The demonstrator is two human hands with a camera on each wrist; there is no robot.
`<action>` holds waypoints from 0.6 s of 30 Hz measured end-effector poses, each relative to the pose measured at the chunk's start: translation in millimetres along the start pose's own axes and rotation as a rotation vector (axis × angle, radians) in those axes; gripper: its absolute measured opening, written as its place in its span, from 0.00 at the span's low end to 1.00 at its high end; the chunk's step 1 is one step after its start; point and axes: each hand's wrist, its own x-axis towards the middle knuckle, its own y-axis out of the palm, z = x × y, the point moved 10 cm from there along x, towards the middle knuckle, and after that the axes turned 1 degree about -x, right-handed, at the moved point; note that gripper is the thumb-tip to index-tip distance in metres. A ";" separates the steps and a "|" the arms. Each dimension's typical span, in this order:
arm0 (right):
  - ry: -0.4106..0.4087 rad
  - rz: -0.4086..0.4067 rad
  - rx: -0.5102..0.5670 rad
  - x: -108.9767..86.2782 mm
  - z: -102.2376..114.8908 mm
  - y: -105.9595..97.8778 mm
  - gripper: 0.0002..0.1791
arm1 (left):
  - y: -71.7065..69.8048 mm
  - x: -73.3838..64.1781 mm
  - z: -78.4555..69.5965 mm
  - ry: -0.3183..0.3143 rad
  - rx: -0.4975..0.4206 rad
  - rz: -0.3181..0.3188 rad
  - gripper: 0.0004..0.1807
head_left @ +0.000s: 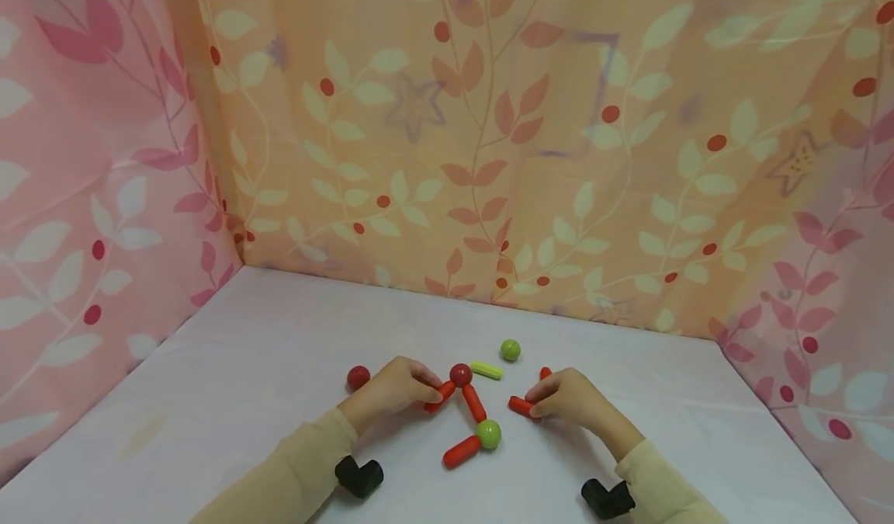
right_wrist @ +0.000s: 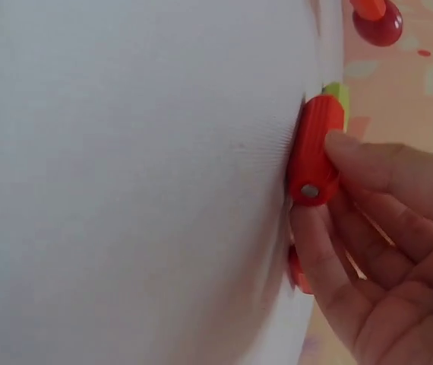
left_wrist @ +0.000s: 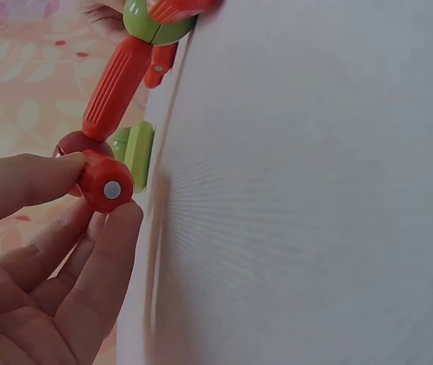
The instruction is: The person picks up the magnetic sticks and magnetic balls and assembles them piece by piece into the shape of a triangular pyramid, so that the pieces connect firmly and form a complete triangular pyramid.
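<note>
My left hand point(head_left: 391, 390) pinches a red magnetic rod point(left_wrist: 112, 190) between thumb and fingers, one round silver end facing the wrist camera. The rod's far end meets a red ball point(head_left: 461, 374). From that ball a second red rod point(head_left: 474, 403) runs to a green ball point(head_left: 489, 434), which carries a third red rod point(head_left: 462, 452) pointing toward the front left. To the right of this chain, my right hand point(head_left: 574, 400) holds a separate red rod point(right_wrist: 317, 144) by thumb and fingertips, low over the white tabletop.
A loose red ball point(head_left: 358, 377) lies beyond the left wrist. Behind the chain are a yellow-green rod point(head_left: 486, 369) and a green ball point(head_left: 511, 349). Another red rod point(head_left: 545, 373) lies just behind the right fingers. Leaf-patterned cloth point(head_left: 447, 198) walls the white table point(head_left: 279, 314).
</note>
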 end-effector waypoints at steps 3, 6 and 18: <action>0.005 -0.060 -0.005 -0.4 6.3 -6.4 0.08 | 0.2 -0.1 0.4 0.008 -0.004 0.014 0.08; -0.020 -0.081 0.121 1.2 18.7 -5.7 0.11 | -0.3 0.7 0.3 0.011 -0.003 0.015 0.08; -0.073 0.192 0.448 6.5 57.2 51.7 0.18 | 1.5 -4.3 -4.7 0.024 -0.027 0.033 0.09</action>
